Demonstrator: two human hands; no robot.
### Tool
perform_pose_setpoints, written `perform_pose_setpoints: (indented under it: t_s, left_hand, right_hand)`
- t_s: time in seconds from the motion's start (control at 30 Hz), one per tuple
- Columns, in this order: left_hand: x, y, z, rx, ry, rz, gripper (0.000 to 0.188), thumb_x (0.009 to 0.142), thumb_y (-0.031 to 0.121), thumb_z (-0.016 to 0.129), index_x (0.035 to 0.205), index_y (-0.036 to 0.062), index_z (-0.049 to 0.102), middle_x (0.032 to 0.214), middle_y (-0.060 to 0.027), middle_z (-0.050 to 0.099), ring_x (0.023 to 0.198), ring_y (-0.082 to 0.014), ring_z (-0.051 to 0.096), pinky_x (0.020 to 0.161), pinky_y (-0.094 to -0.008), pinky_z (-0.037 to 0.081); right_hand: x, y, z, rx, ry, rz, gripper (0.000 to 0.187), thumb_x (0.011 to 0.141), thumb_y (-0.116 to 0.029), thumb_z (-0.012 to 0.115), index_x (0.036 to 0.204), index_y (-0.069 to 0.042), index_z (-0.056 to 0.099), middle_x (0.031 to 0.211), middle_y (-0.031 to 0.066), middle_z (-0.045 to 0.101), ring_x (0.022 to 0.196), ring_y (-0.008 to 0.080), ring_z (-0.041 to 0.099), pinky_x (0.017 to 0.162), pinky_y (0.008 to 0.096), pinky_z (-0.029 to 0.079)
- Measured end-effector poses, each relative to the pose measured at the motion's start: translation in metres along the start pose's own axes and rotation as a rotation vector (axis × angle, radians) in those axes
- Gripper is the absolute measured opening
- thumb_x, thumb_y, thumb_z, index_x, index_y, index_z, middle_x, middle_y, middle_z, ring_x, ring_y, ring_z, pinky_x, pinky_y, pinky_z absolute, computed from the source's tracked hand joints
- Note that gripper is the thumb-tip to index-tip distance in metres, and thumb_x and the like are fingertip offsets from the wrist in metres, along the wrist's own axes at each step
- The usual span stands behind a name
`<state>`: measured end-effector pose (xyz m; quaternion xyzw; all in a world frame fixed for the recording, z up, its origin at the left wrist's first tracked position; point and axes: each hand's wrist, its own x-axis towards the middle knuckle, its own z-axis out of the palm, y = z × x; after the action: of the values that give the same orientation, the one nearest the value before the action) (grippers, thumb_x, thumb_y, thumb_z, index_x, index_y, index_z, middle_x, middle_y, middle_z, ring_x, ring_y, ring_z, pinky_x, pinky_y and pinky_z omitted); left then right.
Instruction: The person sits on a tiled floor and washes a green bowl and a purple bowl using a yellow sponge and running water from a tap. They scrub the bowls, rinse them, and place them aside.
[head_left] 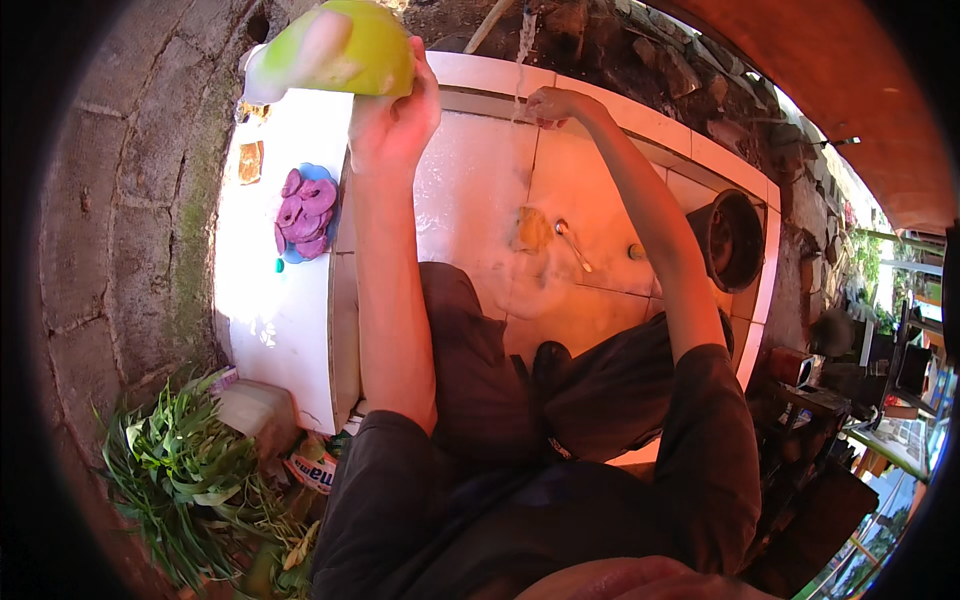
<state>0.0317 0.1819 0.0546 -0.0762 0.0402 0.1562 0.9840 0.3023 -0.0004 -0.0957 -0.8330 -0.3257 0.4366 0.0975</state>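
Note:
My left hand [405,115] is raised at the upper left and closed on the edge of a lime-green bowl [370,50]. The bowl is tilted over the end of a white tiled ledge [285,340], with pale, foamy-looking patches on its side. Beside a thin stream of water [525,45], my right hand [552,106] hangs with loosely bent fingers, somewhat apart. Nothing shows in it. Below, on the wet tiled basin floor [470,180], lie a yellowish scrubber-like lump [532,230] and a metal spoon [573,246].
A dark round pot [735,240] stands at the basin's right side. On the ledge sit a blue dish [325,175] of purple pieces and a brown square piece [251,162]. Leafy greens [190,470] and a pale container [258,415] are at the lower left, near a rough block wall [140,230].

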Motion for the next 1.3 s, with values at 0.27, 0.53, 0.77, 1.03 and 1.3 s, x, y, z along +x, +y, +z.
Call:
perform_pose_setpoints:
  t_s: [0.27, 0.53, 0.77, 1.03, 1.3]
  left_hand:
    - [0.031, 0.016, -0.081, 0.48, 0.191, -0.426, 0.047, 0.099, 0.044, 0.058, 0.13, 0.0077, 0.058, 0.121, -0.0168, 0.062, 0.109, -0.0317, 0.061, 0.09, -0.0429, 0.055]
    - [0.091, -0.004, -0.175, 0.719, -0.103, -1.19, 0.037, 0.101, 0.034, 0.058, 0.119, 0.0013, 0.058, 0.099, -0.0135, 0.058, 0.087, -0.0231, 0.057, 0.075, -0.0323, 0.051]
    - [0.106, 0.001, -0.201, 0.733, 0.085, -1.068, 0.03, 0.104, 0.017, 0.055, 0.124, -0.0046, 0.056, 0.106, -0.0164, 0.064, 0.088, -0.023, 0.064, 0.082, -0.0323, 0.058]
    - [0.114, -0.018, -0.188, 1.277, 0.314, -0.563, 0.052, 0.108, 0.039, 0.041, 0.147, 0.0042, 0.047, 0.14, -0.0173, 0.057, 0.111, -0.0309, 0.067, 0.096, -0.0434, 0.058]
    - [0.12, -0.05, -0.182, 0.985, 0.273, -0.338, 0.049, 0.105, 0.035, 0.044, 0.145, 0.0065, 0.05, 0.144, -0.0156, 0.056, 0.122, -0.0339, 0.063, 0.105, -0.052, 0.052]
  right_hand:
    - [-0.033, 0.01, -0.035, 0.629, 0.239, -0.3, 0.046, 0.102, -0.048, 0.057, 0.125, -0.009, 0.066, 0.111, 0.0084, 0.072, 0.104, 0.0192, 0.07, 0.089, 0.0371, 0.057]
    - [-0.04, -0.021, 0.011, 1.211, 0.002, -0.363, 0.06, 0.101, -0.058, 0.058, 0.138, -0.012, 0.06, 0.128, 0.0042, 0.067, 0.119, 0.0178, 0.063, 0.099, 0.0357, 0.053]
    - [-0.028, -0.012, 0.021, 1.263, 0.213, -0.332, 0.054, 0.1, -0.054, 0.061, 0.13, -0.011, 0.066, 0.125, 0.0016, 0.069, 0.11, 0.0131, 0.066, 0.095, 0.0333, 0.055]
    - [0.011, 0.019, 0.02, 0.912, 0.818, -0.116, 0.058, 0.091, -0.057, 0.067, 0.08, -0.002, 0.077, 0.077, 0.0085, 0.073, 0.076, 0.0186, 0.067, 0.077, 0.0377, 0.052]
    - [0.018, 0.004, 0.021, 0.754, 1.021, -0.294, 0.065, 0.093, -0.059, 0.065, 0.071, 0.001, 0.068, 0.064, 0.0165, 0.063, 0.061, 0.0267, 0.058, 0.067, 0.0427, 0.048]
